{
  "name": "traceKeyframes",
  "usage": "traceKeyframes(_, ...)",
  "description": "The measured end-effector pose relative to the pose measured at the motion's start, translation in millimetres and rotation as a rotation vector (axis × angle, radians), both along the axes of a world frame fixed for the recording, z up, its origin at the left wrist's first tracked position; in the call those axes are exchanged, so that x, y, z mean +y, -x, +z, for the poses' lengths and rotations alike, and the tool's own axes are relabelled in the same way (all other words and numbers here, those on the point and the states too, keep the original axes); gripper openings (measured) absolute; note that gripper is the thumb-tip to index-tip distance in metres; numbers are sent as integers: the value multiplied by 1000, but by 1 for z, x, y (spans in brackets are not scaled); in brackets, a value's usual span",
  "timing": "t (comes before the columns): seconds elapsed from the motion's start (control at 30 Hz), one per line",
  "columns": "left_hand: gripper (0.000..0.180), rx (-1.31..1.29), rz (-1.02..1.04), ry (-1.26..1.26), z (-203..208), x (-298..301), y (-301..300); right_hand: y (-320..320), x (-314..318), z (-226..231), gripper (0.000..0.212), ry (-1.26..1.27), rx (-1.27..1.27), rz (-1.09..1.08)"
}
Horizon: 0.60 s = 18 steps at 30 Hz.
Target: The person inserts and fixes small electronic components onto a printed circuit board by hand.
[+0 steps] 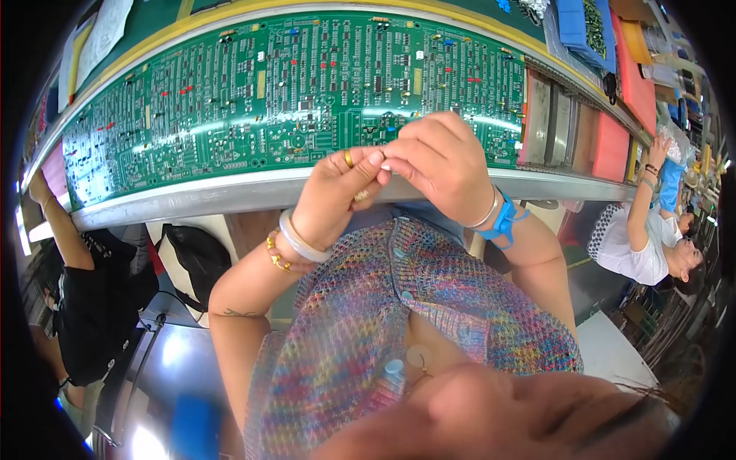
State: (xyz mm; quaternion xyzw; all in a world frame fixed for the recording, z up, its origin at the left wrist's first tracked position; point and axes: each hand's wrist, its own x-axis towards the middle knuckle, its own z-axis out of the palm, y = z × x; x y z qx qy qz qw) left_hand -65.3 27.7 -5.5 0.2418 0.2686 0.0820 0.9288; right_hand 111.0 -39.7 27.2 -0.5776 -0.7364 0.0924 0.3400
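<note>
My left hand point(330, 188) and my right hand point(443, 165) meet above the near edge of a long green circuit board panel point(230, 138). Thumb and fingers of each are pinched together, with the tips touching or nearly so. Whatever lies between them is too small to make out. Something small and beige shows below the left fingers, perhaps held in them. Chips and small red, blue and yellow parts crowd the panel. A blue wrist strap point(506, 220) circles my right wrist; a pale bangle point(299, 236) is on my left.
A metal rail point(253, 190) runs along the panel's near side. At its right end lie metal bars point(562, 126) and a pink block point(612, 146). A blue bin point(580, 31) of small parts stands at the far right. Co-workers sit on both sides, the right one point(644, 245) in white.
</note>
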Motion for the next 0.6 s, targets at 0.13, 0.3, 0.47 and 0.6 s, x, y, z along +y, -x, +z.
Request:
traceKeyframes(0.13,33,60,128,289,19,-27,19,1,-6,-6,13,125,79,-31)
traceKeyframes(0.3,34,-17,142,294,13,-35,42,4,-2,-27,12,215,64,-62)
traceKeyframes(0.47,32,-114,149,289,-2,-39,52,9,8,-32,13,198,8,-6)
traceKeyframes(0.6,35,-40,170,230,0,-39,50,8,9,-33,14,202,-17,26)
